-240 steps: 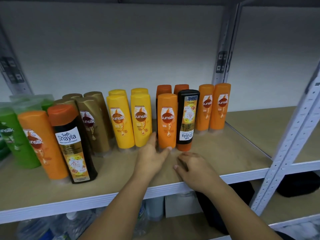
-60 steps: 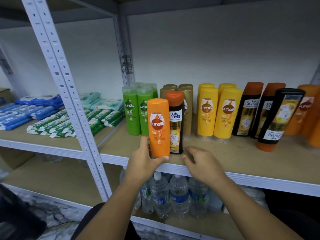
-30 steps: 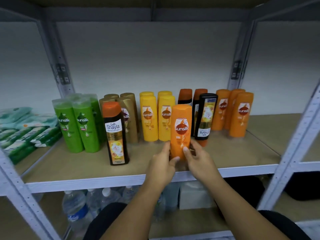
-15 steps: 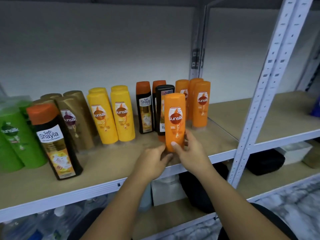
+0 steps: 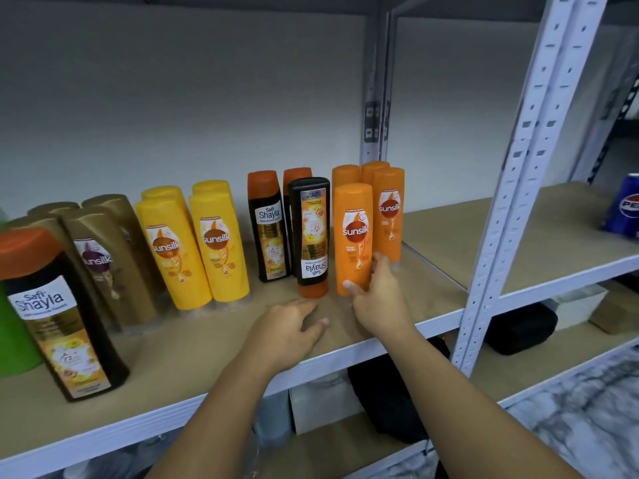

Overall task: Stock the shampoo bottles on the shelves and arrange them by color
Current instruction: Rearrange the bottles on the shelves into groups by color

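Far to your right you have a blue Pepsi can (image 5: 624,205), upright and cut off by the edge of view. Down below you can see a white box (image 5: 321,406) just beside a black bag (image 5: 383,392). Further right a black pouch (image 5: 518,330) sits near a pale box (image 5: 581,302), with grey-veined marbled floor (image 5: 570,420) at the bottom right.

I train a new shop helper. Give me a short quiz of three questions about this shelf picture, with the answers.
1. True or false: the right hand grips an orange bottle.
2. Which stands upside down? A. a yellow one B. a black bottle C. a gold one
3. Fill in: the left hand lies open on the ____.
Key: 1 true; 2 B; 3 shelf.
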`<action>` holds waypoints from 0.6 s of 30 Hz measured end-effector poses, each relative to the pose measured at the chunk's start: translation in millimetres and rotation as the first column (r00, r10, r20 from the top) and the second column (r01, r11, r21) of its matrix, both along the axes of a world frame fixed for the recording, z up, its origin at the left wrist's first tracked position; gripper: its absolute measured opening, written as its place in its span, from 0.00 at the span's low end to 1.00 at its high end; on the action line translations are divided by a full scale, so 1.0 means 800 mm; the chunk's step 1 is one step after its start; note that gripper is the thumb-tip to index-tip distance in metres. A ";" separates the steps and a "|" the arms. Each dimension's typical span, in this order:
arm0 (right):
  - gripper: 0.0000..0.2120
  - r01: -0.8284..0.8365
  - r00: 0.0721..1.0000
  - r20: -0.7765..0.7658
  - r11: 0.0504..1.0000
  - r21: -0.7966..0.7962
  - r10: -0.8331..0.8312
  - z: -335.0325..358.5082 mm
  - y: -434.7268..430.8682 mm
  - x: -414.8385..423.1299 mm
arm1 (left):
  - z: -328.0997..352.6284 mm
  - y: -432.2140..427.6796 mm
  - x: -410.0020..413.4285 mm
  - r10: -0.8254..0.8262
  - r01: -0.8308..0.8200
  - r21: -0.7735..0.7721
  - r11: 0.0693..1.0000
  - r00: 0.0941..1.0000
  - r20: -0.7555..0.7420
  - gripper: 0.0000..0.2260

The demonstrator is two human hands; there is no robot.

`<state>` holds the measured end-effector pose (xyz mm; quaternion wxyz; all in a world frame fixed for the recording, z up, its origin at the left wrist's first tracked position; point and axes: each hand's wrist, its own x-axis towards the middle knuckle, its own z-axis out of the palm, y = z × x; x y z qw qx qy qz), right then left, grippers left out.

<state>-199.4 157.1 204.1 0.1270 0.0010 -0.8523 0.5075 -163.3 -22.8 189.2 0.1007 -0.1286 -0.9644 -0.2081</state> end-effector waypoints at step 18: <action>0.28 0.211 0.970 -0.113 0.976 -0.048 -0.215 -0.012 -0.016 -0.065 | -0.012 -0.004 -0.006 0.082 -0.079 0.045 0.996 0.992 -0.092 0.16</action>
